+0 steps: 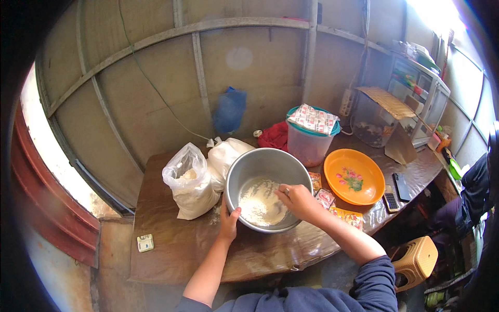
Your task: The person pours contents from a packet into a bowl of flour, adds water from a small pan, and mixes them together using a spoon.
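A deep metal pot [269,159] stands tilted towards me on the table, with white flour [255,206] in its bottom. My left hand [229,220] grips the pot's near left side, thumb by the rim. Inside the pot's right side, my right hand [298,199] is closed on the handle of a metal utensil [287,191], apparently a spoon. Its lower end is in the flour and hard to make out. Left of the pot sits an opened plastic bag of flour [191,197], and behind that a tied white bag [230,154].
An orange floral tray [331,171], seasoning sachets [349,217] and two phones [401,187] [390,199] lie to the right. Behind stands a lidded plastic bucket [308,146] topped by a packet [314,119]. A banknote [145,243] is at left; a stool [423,257] and a person [473,195] are at right.
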### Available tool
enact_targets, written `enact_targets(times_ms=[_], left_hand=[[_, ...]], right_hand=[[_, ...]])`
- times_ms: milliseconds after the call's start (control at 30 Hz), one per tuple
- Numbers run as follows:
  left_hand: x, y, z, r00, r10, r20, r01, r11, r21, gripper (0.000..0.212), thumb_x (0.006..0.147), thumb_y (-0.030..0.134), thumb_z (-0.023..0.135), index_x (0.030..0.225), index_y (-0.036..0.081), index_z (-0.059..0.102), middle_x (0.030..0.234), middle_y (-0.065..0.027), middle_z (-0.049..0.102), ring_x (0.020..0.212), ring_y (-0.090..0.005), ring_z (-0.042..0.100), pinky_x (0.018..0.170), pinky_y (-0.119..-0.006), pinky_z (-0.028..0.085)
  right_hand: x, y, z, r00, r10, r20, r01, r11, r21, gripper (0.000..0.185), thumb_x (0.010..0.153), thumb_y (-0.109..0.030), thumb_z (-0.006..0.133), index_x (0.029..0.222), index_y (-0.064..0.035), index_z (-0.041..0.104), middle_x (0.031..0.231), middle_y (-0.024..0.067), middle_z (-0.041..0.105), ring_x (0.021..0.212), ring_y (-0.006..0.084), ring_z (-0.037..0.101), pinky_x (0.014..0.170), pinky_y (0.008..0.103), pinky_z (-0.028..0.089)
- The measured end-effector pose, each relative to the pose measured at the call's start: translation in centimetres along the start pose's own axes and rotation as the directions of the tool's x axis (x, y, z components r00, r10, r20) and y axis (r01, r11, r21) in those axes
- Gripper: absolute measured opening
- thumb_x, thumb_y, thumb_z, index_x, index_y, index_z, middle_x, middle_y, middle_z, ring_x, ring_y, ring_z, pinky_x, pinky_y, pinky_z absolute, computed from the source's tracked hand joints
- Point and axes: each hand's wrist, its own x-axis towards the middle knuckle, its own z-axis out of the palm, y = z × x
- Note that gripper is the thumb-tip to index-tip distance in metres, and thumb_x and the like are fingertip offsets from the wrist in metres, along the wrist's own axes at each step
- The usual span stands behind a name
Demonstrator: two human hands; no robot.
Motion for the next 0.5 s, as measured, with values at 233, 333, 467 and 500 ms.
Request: enact_targets(times_ms=[233,333,467,500], left_hand=[[0.1,-0.4,-0.6,0.999,0.017,0.038,-0.017,1.000,0.011,0.072,0.077,0.026,0.056,0.139,-0.001,0.031,0.131,-0.0146,0.045,0.120,-0.0228,0.043,0.102,-0.034,0.032],[0.3,-0.6,-0.8,0.998,0.018,0.053,-0.015,0.999,-0.046,0.070,0.077,0.025,0.055,0.138,-0.001,0.032,0.130,-0.0145,0.046,0.119,-0.0227,0.044,0.102,-0.034,0.033],[0.2,-0.7,-0.6,0.996,-0.080,0.032,0.086,0.963,-0.257,0.068,0.076,0.025,0.055,0.136,-0.001,0.036,0.126,-0.0138,0.048,0.117,-0.0229,0.046,0.100,-0.034,0.035],[0.2,-0.6,-0.5,0.996,-0.079,0.031,0.084,0.962,-0.259,0.068,0.076,0.025,0.055,0.136,-0.001,0.036,0.126,-0.0138,0.048,0.117,-0.0229,0.046,0.100,-0.034,0.035]], right_hand=[[2.0,-2.1,0.1,0.989,0.100,0.109,-0.134,0.917,0.376,0.020,0.089,-0.018,0.058,0.093,0.0020,0.061,0.067,0.0197,0.061,0.062,0.0322,0.062,0.062,0.0378,0.047],[2.5,-1.6,1.0,0.997,0.001,0.072,-0.032,0.901,0.432,0.019,0.089,-0.017,0.057,0.092,0.0012,0.061,0.070,0.0197,0.062,0.066,0.0322,0.062,0.064,0.0376,0.047],[1.8,-1.9,0.0,0.969,-0.030,0.245,-0.062,0.931,0.360,0.021,0.090,-0.019,0.056,0.093,0.0011,0.061,0.072,0.0187,0.063,0.066,0.0325,0.061,0.065,0.0377,0.047],[1.7,-2.0,-0.9,0.940,0.001,0.340,-0.124,0.933,0.339,0.022,0.090,-0.020,0.056,0.093,0.0010,0.062,0.072,0.0183,0.063,0.065,0.0313,0.061,0.065,0.0372,0.047]])
